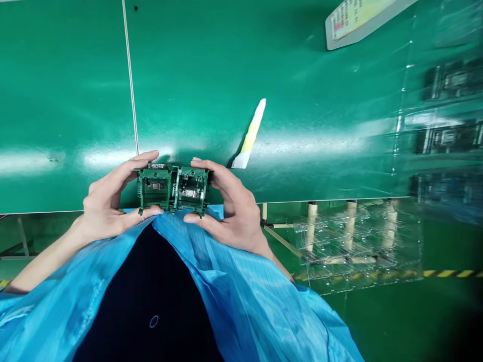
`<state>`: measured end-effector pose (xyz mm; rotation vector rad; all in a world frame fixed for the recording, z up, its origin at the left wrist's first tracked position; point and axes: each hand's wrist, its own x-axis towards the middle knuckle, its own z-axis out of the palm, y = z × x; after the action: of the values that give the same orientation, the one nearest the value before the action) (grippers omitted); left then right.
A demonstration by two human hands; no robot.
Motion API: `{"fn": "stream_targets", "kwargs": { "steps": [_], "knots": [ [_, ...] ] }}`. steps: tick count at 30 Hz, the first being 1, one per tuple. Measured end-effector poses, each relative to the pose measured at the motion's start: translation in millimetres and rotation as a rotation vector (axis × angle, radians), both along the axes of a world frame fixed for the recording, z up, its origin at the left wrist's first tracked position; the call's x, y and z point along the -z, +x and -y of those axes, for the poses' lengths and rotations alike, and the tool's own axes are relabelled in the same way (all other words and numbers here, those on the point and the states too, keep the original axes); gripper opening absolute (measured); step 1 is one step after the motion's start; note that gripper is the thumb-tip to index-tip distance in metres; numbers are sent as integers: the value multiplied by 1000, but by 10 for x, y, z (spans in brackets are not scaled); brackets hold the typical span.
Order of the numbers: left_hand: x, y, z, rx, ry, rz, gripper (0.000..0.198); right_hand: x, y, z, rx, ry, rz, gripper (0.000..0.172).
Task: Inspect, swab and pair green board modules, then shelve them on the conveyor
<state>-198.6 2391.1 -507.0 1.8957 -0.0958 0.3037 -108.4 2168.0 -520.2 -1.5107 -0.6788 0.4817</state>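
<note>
Two boxy green circuit-board assemblies are held side by side at the table's front edge, close to my body. My left hand (118, 196) is closed around the left circuit-board assembly (155, 187), fingers at its far side and thumb at its near side. My right hand (234, 206) grips the right circuit-board assembly (190, 191) the same way. The inner sides of the assemblies meet or nearly meet; I cannot tell whether they are joined. Small metal parts show inside both.
A folded white and yellow paper strip (251, 134) lies on the green table (207, 65). A white labelled container (354, 22) stands at the back right. Clear trays with dark boards (453, 136) sit at the right. Another clear plastic tray (362, 246) juts beyond the front edge.
</note>
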Motion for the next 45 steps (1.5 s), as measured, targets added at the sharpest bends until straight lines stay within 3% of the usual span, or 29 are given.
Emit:
{"fn": "stream_targets", "kwargs": {
  "steps": [4,11,14,23,32,39,45],
  "knots": [
    [43,12,-22,21,-1,9,78,64,-1,-12,-3,-12,-15,74],
    [460,90,-254,-33,183,-83,77,355,208,-227,-66,-55,21,69],
    [517,99,-276,-34,203,-90,77,398,255,-258,-90,-85,-6,72],
    [369,33,-154,-23,195,-87,74,311,140,-159,-54,-5,-35,68],
    [178,20,-69,-20,83,-106,68,51,55,-91,-18,-62,-19,68],
    [114,0,-29,-10,37,-112,68,-27,67,-62,-48,-60,4,69],
    [64,-58,-5,-36,-11,-263,72,-114,2,-69,69,-141,-145,69]
  ]
}}
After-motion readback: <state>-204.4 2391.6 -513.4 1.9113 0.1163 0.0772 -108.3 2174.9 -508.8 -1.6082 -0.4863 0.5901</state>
